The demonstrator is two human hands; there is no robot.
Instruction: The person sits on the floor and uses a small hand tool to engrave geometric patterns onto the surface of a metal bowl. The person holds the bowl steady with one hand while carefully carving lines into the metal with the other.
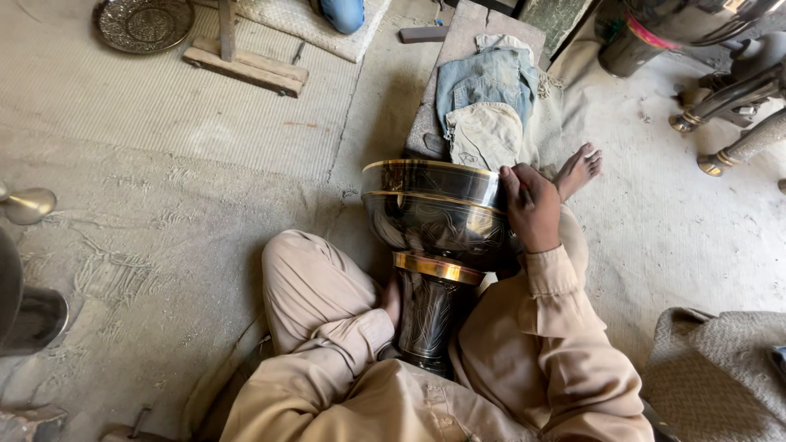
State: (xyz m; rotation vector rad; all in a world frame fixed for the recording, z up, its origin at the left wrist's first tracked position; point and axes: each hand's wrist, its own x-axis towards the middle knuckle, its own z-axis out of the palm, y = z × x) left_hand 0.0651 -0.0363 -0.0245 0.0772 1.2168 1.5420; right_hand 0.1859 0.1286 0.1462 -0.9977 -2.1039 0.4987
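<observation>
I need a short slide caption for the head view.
Seated person's right hand on a dark vase, left hand at its stem.

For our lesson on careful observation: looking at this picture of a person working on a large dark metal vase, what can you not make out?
Head view only:
- Left hand: mostly hidden behind the vase stem and the sleeve; its grip cannot be told.
- Right hand: any tool under the fingers is hidden by the hand itself.
- The vase's foot: covered by the lap.
- Engraved tray: cut off by the top edge.
- Metal vessel: cut off by the left edge.
</observation>
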